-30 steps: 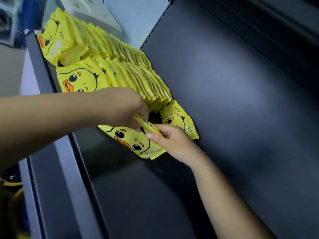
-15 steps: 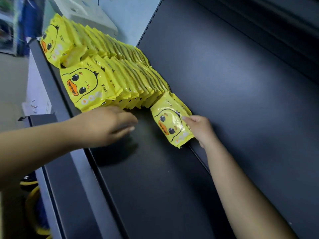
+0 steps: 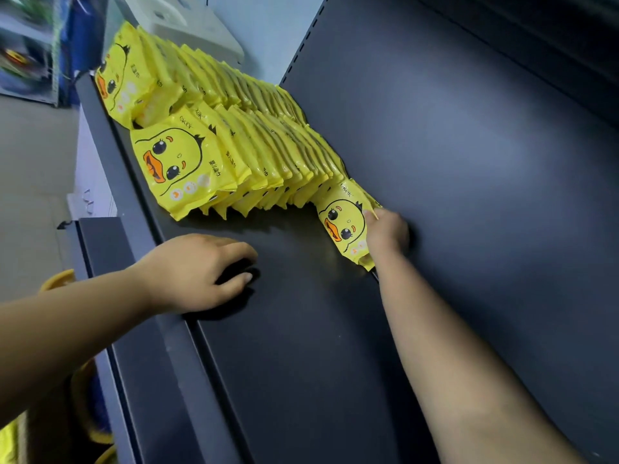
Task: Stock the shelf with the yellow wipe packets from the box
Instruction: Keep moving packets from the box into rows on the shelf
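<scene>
Head view, shelf: dark metal shelf (image 3: pixel 301 346) with a dark back panel (image 3: pixel 469 162); a raised front lip (image 3: pixel 140 329) runs along the near edge.
Head view, packet rows: two rows of yellow wipe packets stand on edge, each printed with a duck face. Far row (image 3: pixel 187 72) sits at the shelf's left end. Second row (image 3: pixel 268 155) stands just beside it. Individual packets overlap too tightly for an exact count; each row holds well over ten.
Head view, front packets: one duck face fronts the far row (image 3: pixel 117 82); one larger duck face fronts the second row (image 3: pixel 181 165).
Head view, third row: one packet (image 3: pixel 345 226) stands upright against the back panel, touching the rear end of the second row. A second packet edge shows behind it; I cannot tell if there are more.
Head view, right hand: right hand (image 3: pixel 385 232) is on this packet's right edge. Grip: thumb on the printed face and fingers curled behind, pinching the packet.
Head view, left hand: left hand (image 3: pixel 197 272) lies palm down over the shelf near the front lip, well apart from the packets. Grip: fingers loosely bent and relaxed, holding nothing, fingertips at or just above the shelf surface.
Head view, hands counted: two, both bare forearms reaching in from below.
Head view, surroundings: a white box-like object (image 3: pixel 187 25) sits beyond the far row. A yellow rounded object (image 3: pixel 57 279) shows below the shelf at left, mostly hidden.
Head view, box: not identifiable.
</scene>
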Demonstrator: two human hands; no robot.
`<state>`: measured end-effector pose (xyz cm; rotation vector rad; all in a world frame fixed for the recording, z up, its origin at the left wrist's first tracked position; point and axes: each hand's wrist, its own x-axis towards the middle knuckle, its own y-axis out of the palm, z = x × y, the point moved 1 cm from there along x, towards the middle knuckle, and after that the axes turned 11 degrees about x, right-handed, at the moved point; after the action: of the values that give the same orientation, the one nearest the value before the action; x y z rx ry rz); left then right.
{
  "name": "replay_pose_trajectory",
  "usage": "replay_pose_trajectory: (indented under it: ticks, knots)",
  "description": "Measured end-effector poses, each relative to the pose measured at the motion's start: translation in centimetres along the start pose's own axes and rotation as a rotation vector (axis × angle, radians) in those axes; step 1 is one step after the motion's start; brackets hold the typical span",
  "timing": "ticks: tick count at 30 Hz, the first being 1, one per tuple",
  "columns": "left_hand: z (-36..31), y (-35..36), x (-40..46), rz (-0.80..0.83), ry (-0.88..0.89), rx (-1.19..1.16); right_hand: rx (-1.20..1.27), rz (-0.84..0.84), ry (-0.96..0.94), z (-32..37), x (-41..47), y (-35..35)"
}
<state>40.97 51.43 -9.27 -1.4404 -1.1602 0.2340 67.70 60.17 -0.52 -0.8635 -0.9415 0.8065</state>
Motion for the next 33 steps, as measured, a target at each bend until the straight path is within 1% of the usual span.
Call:
replay_pose_trajectory:
  ticks: [3,5,7,9,12,16,19,22,24,25,27,29,31,33]
  knots:
    - [0.0,0.0,0.0,0.005,-0.014,-0.011,-0.146,-0.091,-0.107,-0.9,-0.5,0.4]
    - [0.0,-0.1,0.1,0.019,-0.023,-0.017,-0.184,-0.148,-0.191,-1.1,-1.0,0.7]
    - [0.0,-0.1,0.1,0.024,-0.025,-0.019,-0.21,-0.241,-0.372,-0.8,-1.6,1.2]
    - [0.0,-0.2,0.0,0.022,-0.025,-0.026,-0.32,-0.199,-0.495,-0.7,-2.0,1.5]
    - [0.0,-0.5,0.0,0.044,-0.024,-0.037,-0.424,0.001,-0.5,-2.3,-1.5,2.1]
    - [0.0,-0.6,-0.2,0.091,0.018,-0.013,-0.511,0.073,-0.482,-3.2,-1.0,2.1]
    - [-0.2,-0.7,-0.2,0.108,0.028,-0.012,-0.545,0.074,-0.497,-3.4,-0.9,2.1]
    - [-0.4,-1.1,0.0,0.058,0.011,-0.022,-0.469,0.015,-0.516,-2.9,-1.6,2.1]
    - [-0.8,-1.0,0.2,0.088,-0.03,0.002,-0.419,-0.057,-0.561,-1.8,-2.8,1.9]
    - [-0.6,-1.0,0.3,0.121,-0.08,-0.025,-0.383,-0.111,-0.601,-0.9,-3.6,1.6]
    - [-0.2,-1.8,0.3,0.181,-0.2,-0.204,-0.248,-0.202,-0.717,1.4,-5.6,0.8]
    - [0.5,-3.4,-1.1,0.189,-0.215,-0.335,-0.077,-0.251,-0.797,4.3,-8.3,-0.1]
    - [1.7,-5.5,-3.8,0.193,-0.194,-0.313,0.055,-0.224,-0.805,7.3,-12.0,-0.9]
    - [2.8,-8.0,-7.0,0.144,-0.181,-0.268,0.133,-0.18,-0.779,10.3,-16.0,-1.4]
